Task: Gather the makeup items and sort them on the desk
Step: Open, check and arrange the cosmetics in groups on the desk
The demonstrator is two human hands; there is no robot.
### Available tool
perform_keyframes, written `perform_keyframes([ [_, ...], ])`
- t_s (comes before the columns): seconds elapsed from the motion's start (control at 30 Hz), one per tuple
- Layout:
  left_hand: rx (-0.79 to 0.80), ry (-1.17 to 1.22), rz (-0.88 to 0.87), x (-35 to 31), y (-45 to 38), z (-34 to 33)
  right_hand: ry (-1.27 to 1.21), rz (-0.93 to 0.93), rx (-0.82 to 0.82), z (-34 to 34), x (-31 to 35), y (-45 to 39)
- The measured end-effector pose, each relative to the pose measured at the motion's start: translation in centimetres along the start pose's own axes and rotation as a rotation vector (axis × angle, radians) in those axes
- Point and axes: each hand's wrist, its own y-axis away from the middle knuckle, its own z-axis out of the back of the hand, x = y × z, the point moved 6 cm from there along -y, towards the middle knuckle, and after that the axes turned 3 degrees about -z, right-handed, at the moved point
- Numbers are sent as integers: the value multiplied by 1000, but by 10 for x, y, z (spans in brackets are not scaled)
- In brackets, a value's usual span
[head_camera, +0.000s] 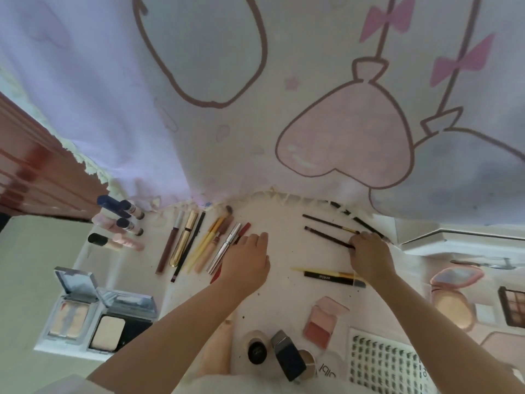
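Note:
My left hand (247,257) lies flat, fingers straight, on the near ends of a row of pencils, brushes and tubes (199,243), over a red lip pencil (243,229) and a silver pen (227,245). My right hand (369,255) pinches the near end of a thin black brush (326,237). A second thin brush (329,224) lies just behind it. A black tube and a yellow-handled brush (329,275) lie near my right wrist.
Small bottles (122,223) stand at the back left. Two open compacts (99,314) sit at the front left. A blush palette (324,322), dark jars (284,354) and a lash tray (383,365) lie near me. A powder compact (451,302) and eyeshadow palette (511,305) sit right. A printed curtain (255,95) hangs behind.

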Motion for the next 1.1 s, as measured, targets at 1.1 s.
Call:
perform_keyframes([
  [1.1,-119,-201,-200,-26,14,93,-1307,125,133,96,-6,61],
])
